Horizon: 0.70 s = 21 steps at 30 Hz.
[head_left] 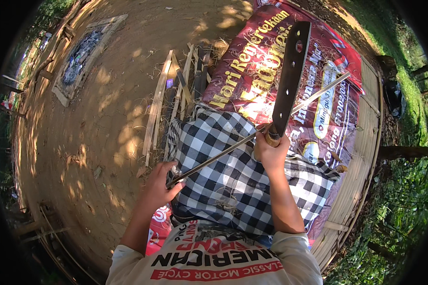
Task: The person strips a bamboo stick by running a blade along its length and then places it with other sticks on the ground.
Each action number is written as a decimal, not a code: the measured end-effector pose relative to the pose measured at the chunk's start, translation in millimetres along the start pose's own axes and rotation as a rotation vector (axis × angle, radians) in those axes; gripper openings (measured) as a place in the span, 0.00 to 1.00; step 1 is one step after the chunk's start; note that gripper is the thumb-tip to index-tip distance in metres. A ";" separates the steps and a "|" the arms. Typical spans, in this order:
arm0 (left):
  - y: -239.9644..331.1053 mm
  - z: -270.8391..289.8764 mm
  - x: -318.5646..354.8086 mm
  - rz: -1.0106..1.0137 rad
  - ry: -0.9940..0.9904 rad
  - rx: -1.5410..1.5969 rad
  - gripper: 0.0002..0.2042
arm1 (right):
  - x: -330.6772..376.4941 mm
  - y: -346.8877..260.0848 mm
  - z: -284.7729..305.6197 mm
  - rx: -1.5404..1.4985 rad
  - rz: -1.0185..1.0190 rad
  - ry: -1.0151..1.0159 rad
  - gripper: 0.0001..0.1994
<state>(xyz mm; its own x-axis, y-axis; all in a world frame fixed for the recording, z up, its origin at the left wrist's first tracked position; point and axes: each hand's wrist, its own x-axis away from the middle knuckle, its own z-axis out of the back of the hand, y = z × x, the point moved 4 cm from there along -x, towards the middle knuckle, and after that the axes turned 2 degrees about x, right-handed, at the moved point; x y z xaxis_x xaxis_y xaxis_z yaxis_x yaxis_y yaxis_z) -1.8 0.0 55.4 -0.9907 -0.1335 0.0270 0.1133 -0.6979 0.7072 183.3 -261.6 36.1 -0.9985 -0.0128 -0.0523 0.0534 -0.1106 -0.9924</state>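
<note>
My right hand point(272, 153) is wrapped around the wooden handle of a machete point(292, 78). Its broad dark blade, with several small holes along it, points up and away from me. My left hand point(158, 189) pinches the near end of a long thin bamboo strip point(216, 157) between thumb and fingers. That strip slants across my lap to the far right, passing by the machete handle, and its far part looks paler. Over my lap lies a black-and-white checked cloth point(223, 137) with some shavings on it.
A red printed banner point(238, 61) strewn with shavings covers part of a bamboo platform point(361, 161) to the right. Several split bamboo pieces point(158, 107) lie left of the cloth on the dirt ground point(104, 137). A framed ash pit point(83, 54) sits far left.
</note>
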 end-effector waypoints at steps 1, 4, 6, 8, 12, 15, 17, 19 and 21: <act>9.1 -6.9 -12.0 -0.043 0.000 -0.010 0.21 | 1.4 -4.7 0.0 -0.024 -0.005 0.004 0.06; 18.1 -26.0 -28.8 -0.090 -0.093 -0.065 0.14 | 3.7 -16.2 3.5 -0.047 -0.023 -0.001 0.05; 17.5 -35.2 -33.2 -0.146 -0.160 -0.059 0.11 | 4.7 -15.1 4.1 -0.055 -0.040 0.000 0.05; 15.5 -39.6 -35.3 -0.257 -0.201 0.000 0.10 | 3.7 -16.5 6.5 -0.029 -0.024 -0.019 0.05; 11.3 -37.1 -34.6 0.009 -0.253 0.280 0.07 | 2.2 -16.5 7.5 0.003 -0.071 -0.102 0.07; 7.8 -44.9 -30.6 0.207 -0.458 0.483 0.09 | 0.8 -23.3 -2.3 -0.041 -0.031 -0.202 0.09; -9.2 -52.1 -23.9 0.198 -0.428 0.487 0.10 | 0.8 -24.5 0.8 0.081 -0.005 -0.220 0.10; -19.4 -53.3 -17.9 0.166 -0.342 0.462 0.10 | 0.4 -28.9 6.0 0.284 -0.007 -0.233 0.11; -23.2 -47.9 -14.3 0.110 -0.202 0.400 0.10 | 1.9 -36.9 12.9 0.476 -0.010 -0.268 0.11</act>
<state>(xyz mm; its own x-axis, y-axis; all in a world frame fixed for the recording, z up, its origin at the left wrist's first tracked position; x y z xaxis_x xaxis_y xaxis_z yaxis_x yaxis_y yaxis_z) 13.4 -15.6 4.7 -0.9737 -0.0243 0.2265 0.2202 -0.3554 0.9084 179.5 -270.4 74.0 -0.9655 -0.2557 0.0485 0.1036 -0.5486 -0.8297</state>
